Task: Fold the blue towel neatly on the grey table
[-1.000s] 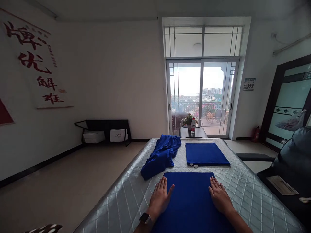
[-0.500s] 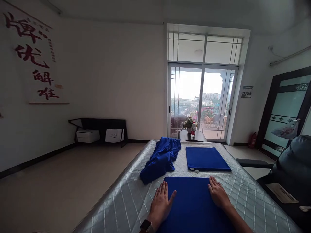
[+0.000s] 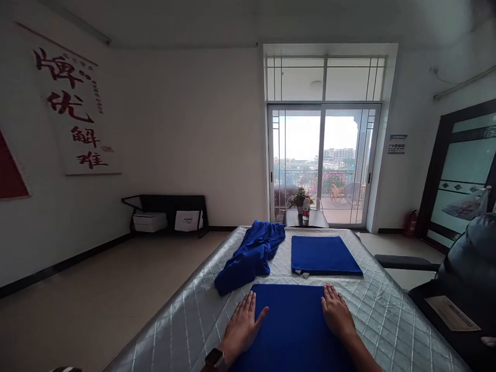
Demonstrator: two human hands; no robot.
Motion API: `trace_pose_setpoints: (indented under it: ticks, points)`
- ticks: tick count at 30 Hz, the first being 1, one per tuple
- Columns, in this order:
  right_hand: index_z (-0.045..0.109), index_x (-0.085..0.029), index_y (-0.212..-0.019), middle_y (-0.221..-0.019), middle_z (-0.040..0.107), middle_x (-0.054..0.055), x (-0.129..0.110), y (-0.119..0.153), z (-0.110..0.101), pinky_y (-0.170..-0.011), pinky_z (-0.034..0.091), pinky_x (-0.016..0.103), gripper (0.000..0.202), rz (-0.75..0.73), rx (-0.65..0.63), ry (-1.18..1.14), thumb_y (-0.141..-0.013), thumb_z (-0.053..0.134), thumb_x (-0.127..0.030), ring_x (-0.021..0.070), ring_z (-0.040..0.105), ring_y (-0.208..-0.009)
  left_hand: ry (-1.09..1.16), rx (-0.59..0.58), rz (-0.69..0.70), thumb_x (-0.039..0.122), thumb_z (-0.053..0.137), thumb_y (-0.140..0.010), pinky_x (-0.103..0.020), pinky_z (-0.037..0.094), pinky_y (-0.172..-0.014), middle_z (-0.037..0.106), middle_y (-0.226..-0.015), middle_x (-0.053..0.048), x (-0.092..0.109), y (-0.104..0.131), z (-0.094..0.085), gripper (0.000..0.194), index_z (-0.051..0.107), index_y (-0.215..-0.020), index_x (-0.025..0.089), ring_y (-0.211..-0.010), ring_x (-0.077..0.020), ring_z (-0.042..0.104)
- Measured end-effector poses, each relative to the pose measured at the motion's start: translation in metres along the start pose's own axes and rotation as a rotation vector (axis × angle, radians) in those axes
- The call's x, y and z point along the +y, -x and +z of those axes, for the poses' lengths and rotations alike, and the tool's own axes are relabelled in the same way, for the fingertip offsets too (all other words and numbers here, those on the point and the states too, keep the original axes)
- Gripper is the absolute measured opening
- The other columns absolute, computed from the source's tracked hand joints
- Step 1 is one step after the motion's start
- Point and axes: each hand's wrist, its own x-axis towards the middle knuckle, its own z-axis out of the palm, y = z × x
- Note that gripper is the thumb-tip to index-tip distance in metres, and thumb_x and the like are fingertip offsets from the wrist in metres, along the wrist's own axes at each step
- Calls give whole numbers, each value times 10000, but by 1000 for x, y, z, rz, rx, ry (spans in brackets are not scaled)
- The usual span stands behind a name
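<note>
A flat blue cloth-covered pad (image 3: 290, 325) lies on the silver quilted table cover (image 3: 387, 310), its near end running out of the picture. My left hand (image 3: 242, 320) rests flat along its left edge, thumb spread over the blue surface. On the opposite edge lies my right hand (image 3: 338, 309), fingers stretched out and pointing away from me. Neither hand grasps anything. Beyond them sits a second blue pad (image 3: 325, 254) with small white tags at its near edge. To its left is a crumpled blue cloth (image 3: 251, 256).
A small dark table (image 3: 315, 219) past the far edge bears a potted plant (image 3: 299, 197) and a bottle (image 3: 306, 207). A black chair (image 3: 470, 253) stands close on the right. Along the left wall is a black bench (image 3: 172, 204) with white boxes underneath.
The view has turned slightly left and up. Both hands stay flat on the pad's two edges; the pads and the crumpled cloth look unmoved on the table.
</note>
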Motion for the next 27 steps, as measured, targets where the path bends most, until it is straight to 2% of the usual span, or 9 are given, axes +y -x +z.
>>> trace_pose_setpoints:
  ticks: [2, 4, 7, 12, 15, 17, 19, 23, 27]
  points:
    - [325, -72, -1533, -1608, 270, 101, 1, 1, -1, -1224, 161, 391, 622, 13, -6, -7, -969, 203, -303, 202, 197, -1502, -28, -26, -2, 729, 151, -945, -463, 223, -1225, 263, -1609, -189, 8, -2, -11, 930, 305, -1530, 23, -1497, -301, 240]
    - [310, -74, -1538, -1610, 269, 97, 0, 1, -2, -1224, 155, 383, 626, 18, -16, -14, -966, 196, -302, 195, 191, -1503, -49, -17, 21, 720, 142, -948, -490, 221, -1223, 280, -1599, -207, 26, -5, -23, 934, 329, -1516, 2, -1495, -323, 240]
    - [314, -69, -1536, -1610, 271, 104, -1, 3, -6, -1225, 155, 386, 630, 30, -17, -26, -967, 199, -314, 202, 204, -1500, 5, -12, 153, 682, 118, -969, -488, 261, -1213, 338, -1585, -190, 76, -11, -32, 876, 357, -1519, 43, -1483, -314, 280]
    - [314, -108, -1543, -1611, 277, 84, 0, 6, -6, -1222, 177, 396, 622, 10, -17, -9, -952, 233, -282, 217, 234, -1494, 231, -66, 459, 562, 144, -1018, -436, 318, -1197, 417, -1556, -164, 182, -24, -15, 715, 376, -1523, 113, -1462, -257, 349]
    - [322, -126, -1543, -1615, 270, 65, 3, 5, -3, -1222, 174, 364, 637, -31, -31, 29, -917, 298, -244, 214, 216, -1498, 320, -42, 526, 501, 184, -1031, -433, 316, -1201, 425, -1556, -140, 219, -37, 0, 632, 366, -1534, 164, -1459, -243, 356]
    - [323, -138, -1544, -1617, 266, 49, 5, 4, -1, -1223, 173, 346, 647, -37, -37, 55, -903, 310, -228, 208, 213, -1498, 345, -42, 485, 482, 156, -1035, -445, 311, -1203, 434, -1548, -150, 227, -44, 9, 631, 376, -1528, 156, -1454, -245, 367]
    - [327, -143, -1543, -1616, 268, 41, 5, 3, 0, -1223, 181, 347, 644, -39, -38, 62, -905, 299, -223, 205, 210, -1499, 345, -47, 429, 473, 103, -1035, -455, 295, -1209, 440, -1540, -175, 225, -46, 15, 667, 393, -1515, 112, -1454, -249, 364]
    - [331, -124, -1540, -1616, 267, 58, 2, 1, -1, -1223, 188, 368, 630, -28, -40, 76, -921, 255, -215, 202, 192, -1502, 314, -39, 380, 516, 58, -1021, -456, 256, -1227, 419, -1554, -172, 206, -43, 16, 734, 388, -1513, 81, -1474, -252, 321]
    - [324, -75, -1533, -1615, 259, 92, 1, -2, -1, -1225, 180, 393, 622, -40, -47, 109, -950, 203, -252, 209, 190, -1503, 278, -38, 314, 569, 59, -1006, -459, 224, -1238, 379, -1578, -155, 178, -37, 3, 778, 377, -1519, 78, -1490, -258, 279]
